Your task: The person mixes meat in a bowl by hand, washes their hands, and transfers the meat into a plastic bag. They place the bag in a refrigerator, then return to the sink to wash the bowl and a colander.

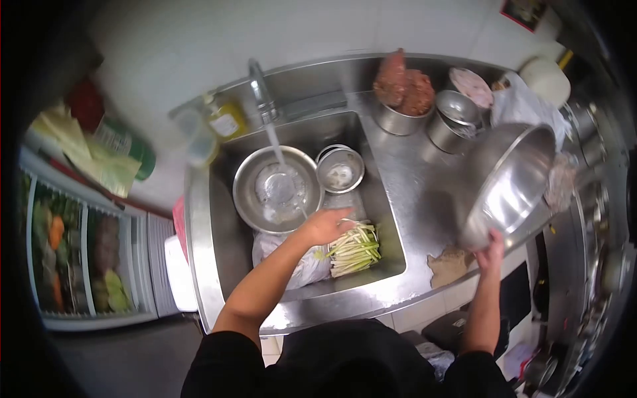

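Note:
My right hand grips the rim of a large metal bowl, which is tilted on its side over the counter. My left hand is over the sink, at the upper end of a bunch of green and white stalks; its fingers are stretched out. Water runs from the faucet into a round metal basin in the sink. Small metal bowls stand beside that basin. A clear plastic bag lies below it.
Metal pots, one heaped with reddish meat, stand at the back of the steel counter. A brown crumpled piece lies near its front edge. A yellow bottle is left of the faucet. An open refrigerated drawer holds vegetables.

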The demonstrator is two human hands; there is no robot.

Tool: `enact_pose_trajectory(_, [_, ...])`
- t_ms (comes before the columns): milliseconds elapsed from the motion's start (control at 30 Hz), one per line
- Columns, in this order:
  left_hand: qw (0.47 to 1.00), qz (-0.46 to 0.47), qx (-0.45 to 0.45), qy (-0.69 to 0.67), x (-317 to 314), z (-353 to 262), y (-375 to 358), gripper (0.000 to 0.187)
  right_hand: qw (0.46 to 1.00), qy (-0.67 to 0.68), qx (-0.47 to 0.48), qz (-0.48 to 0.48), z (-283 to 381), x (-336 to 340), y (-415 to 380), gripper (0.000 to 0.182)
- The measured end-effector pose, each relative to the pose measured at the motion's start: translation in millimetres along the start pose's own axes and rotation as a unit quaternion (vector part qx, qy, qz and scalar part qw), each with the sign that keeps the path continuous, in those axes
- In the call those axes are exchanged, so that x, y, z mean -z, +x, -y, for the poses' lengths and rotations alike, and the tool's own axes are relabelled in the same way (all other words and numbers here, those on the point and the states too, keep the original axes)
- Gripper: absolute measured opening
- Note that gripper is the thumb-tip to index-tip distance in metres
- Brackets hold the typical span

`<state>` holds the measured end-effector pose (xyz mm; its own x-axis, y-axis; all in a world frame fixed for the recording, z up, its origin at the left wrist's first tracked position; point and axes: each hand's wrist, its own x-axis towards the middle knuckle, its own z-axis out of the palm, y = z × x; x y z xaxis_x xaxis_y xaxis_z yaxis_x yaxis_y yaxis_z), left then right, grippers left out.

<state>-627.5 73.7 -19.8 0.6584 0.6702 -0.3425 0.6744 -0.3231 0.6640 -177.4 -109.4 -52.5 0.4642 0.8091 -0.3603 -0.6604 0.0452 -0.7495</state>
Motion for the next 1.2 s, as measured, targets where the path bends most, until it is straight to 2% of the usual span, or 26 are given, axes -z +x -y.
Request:
enact_pose_trajectory(33, [0.997, 0.021, 0.055, 0.049, -19, 44, 5, 0.061, 0.997, -0.024, 0.062, -0.032, 11, 34, 6, 0.035])
enact_pose_trajectory(67, [0.988, 0.045, 0.106, 0.099, -40, 93, 7, 0.062, 0.996, -0.022, 0.057, -0.062, 27, 39, -3, 0.035])
enact_pose_trajectory(133, [0.981, 0.050, 0.146, 0.118, -78, 195, 7, 0.060, 0.990, -0.029, 0.073, -0.120, 51, 46, -9, 0.037])
enact_pose_trajectory(200, [0.939, -0.144, 0.255, 0.182, -114, 280, 1, 0.056, 0.982, -0.024, 0.084, -0.168, 64, 64, 6, 0.038])
enact_pose_trajectory(267, [0.947, -0.014, 0.246, 0.208, -96, 352, 3, 0.056, 0.978, -0.072, 0.044, -0.189, 72, 60, 14, 0.037])
enact_pose_trajectory(333, [0.932, -0.061, 0.300, 0.194, -74, 385, -2, 0.056, 0.974, -0.095, 0.010, -0.205, 76, 56, 21, 0.036])
enact_pose_trajectory(367, [0.919, -0.150, 0.363, 0.003, -73, 406, -6, 0.055, 0.973, -0.096, -0.002, -0.208, 76, 54, 30, 0.036])
enact_pose_trajectory(400, [0.873, -0.223, 0.405, -0.155, -73, 410, -3, 0.054, 0.972, -0.094, -0.012, -0.213, 79, 49, 37, 0.037])
enact_pose_trajectory(467, [0.705, -0.390, 0.435, -0.403, -68, 406, -3, 0.054, 0.981, -0.054, 0.023, -0.186, 66, 17, 31, 0.060])
enact_pose_trajectory(533, [0.644, -0.389, 0.447, -0.484, -67, 393, -7, 0.059, 0.982, -0.051, 0.050, -0.175, 42, -19, 6, 0.066])
enact_pose_trajectory(567, [0.618, -0.442, 0.396, -0.516, -81, 407, -3, 0.060, 0.968, -0.165, 0.057, -0.179, 21, -7, 10, 0.070])
enact_pose_trajectory(600, [0.586, -0.489, 0.345, -0.546, -95, 423, 5, 0.060, 0.940, -0.279, 0.060, -0.185, 0, 5, 12, 0.075])
enact_pose_trajectory(633, [0.574, -0.480, 0.354, -0.562, -94, 413, 10, 0.060, 0.879, -0.443, 0.086, -0.152, -17, -5, 5, 0.081])
enact_pose_trajectory(667, [0.557, -0.472, 0.368, -0.575, -92, 399, 0, 0.060, 0.790, -0.595, 0.102, -0.112, -39, -25, -2, 0.087])
enact_pose_trajectory(700, [0.538, -0.468, 0.384, -0.587, -90, 386, -9, 0.060, 0.692, -0.702, 0.111, -0.125, -55, -36, -2, 0.088])
enact_pose_trajectory(733, [0.576, -0.458, 0.381, -0.561, -92, 387, -11, 0.058, 0.582, -0.794, 0.119, -0.132, -69, -45, 0, 0.088])
enact_pose_trajectory(800, [0.642, -0.445, 0.374, -0.499, -91, 403, -25, 0.054, 0.507, -0.842, 0.122, -0.137, -92, -77, -1, 0.085])
enact_pose_trajectory(833, [0.665, -0.433, 0.387, -0.470, -81, 389, -36, 0.049, 0.473, -0.861, 0.128, -0.136, -96, -94, 4, 0.084])
enact_pose_trajectory(867, [0.756, -0.382, 0.426, -0.319, -71, 397, -45, 0.046, 0.459, -0.876, 0.070, -0.130, -93, -115, 10, 0.083])
enact_pose_trajectory(933, [0.763, -0.459, 0.289, -0.351, -17, 307, -69, 0.046, 0.424, -0.896, -0.052, -0.121, -81, -158, 17, 0.082])
enact_pose_trajectory(967, [0.801, -0.412, 0.313, -0.302, 5, 292, -78, 0.044, 0.461, -0.885, -0.008, -0.072, -78, -164, 19, 0.082])
enact_pose_trajectory(1000, [0.842, -0.392, 0.326, -0.178, 32, 251, -87, 0.044, 0.463, -0.884, 0.037, -0.052, -87, -167, 27, 0.082])
enact_pose_trajectory(1067, [0.883, -0.344, 0.314, 0.065, 69, 183, -102, 0.049, 0.467, -0.875, 0.126, -0.011, -123, -172, 44, 0.081])
enact_pose_trajectory(1133, [0.891, -0.355, 0.248, 0.135, 91, 136, -118, 0.055, 0.451, -0.865, 0.221, 0.000, -172, -196, 47, 0.080])
enact_pose_trajectory(1200, [0.892, -0.361, 0.199, 0.188, 105, 109, -129, 0.055, 0.445, -0.842, 0.257, 0.160, -203, -247, 23, 0.080])
